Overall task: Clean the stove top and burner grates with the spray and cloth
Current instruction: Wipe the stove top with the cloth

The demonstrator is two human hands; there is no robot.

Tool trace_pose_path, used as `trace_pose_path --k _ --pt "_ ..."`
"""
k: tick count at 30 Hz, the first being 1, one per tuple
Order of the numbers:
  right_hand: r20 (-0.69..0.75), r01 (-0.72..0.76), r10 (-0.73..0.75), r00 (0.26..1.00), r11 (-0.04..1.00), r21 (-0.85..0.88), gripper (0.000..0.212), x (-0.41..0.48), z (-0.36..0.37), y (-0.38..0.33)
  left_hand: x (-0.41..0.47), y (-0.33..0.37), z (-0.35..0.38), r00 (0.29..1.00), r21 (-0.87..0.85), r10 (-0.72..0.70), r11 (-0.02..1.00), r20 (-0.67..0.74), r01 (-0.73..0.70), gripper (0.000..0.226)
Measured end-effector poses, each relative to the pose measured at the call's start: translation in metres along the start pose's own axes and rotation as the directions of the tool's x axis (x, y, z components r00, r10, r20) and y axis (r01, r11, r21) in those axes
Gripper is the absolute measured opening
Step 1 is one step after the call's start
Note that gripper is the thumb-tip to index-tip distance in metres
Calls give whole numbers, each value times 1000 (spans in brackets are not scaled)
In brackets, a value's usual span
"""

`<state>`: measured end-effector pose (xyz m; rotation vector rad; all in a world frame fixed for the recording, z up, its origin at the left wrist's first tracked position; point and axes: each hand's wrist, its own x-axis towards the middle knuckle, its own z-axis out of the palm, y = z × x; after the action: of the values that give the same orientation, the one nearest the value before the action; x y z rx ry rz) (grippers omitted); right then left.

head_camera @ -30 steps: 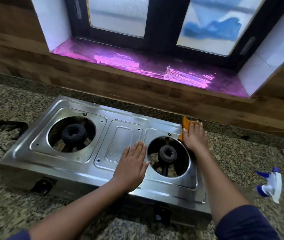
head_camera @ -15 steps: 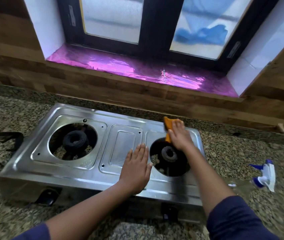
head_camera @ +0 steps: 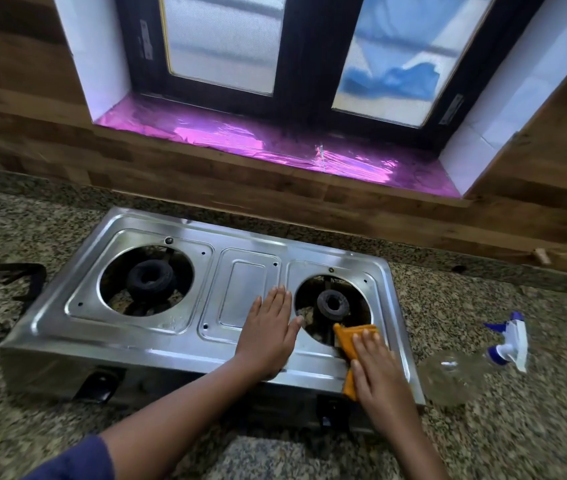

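Orange cloth [head_camera: 353, 337] sits under your right hand [head_camera: 380, 374], whose straight fingers press it flat on the stove top [head_camera: 157, 344] at the front rim of the right burner [head_camera: 333, 304]. Your left hand [head_camera: 268, 337] rests flat, fingers together, just beside that opening. The spray bottle [head_camera: 512, 341] lies on the granite bench [head_camera: 517, 427], right of the stove.

Passage around the two hands on the stove [head_camera: 157, 344].
Left hand [head_camera: 268, 336] lay flat, bare steel stretching to its left. The right burner [head_camera: 333, 304] sat in its well just right of that hand, ahead of the right hand [head_camera: 379, 372]. Spray bottle [head_camera: 462, 372] lay just right of the right hand, open countertop [head_camera: 534, 438] beyond. Wooden wall [head_camera: 275, 188] closed off the far side.
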<state>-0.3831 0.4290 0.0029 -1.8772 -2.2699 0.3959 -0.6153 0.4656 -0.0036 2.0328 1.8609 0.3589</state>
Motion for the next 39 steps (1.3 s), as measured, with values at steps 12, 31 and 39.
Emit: trace_pose_path --k 12,31,39 --pt "87 111 -99 991 983 -147 62 114 28 -120 -8 -7 -16 945 -697 -241 717 -222 20 67" --pt "71 418 -436 897 890 183 56 77 29 -84 -6 -9 -13 939 -779 -294 626 -179 47 72" --pt "120 524 -566 816 811 258 56 31 -10 0 -13 -5 -14 954 -624 -232 778 -190 65 63"
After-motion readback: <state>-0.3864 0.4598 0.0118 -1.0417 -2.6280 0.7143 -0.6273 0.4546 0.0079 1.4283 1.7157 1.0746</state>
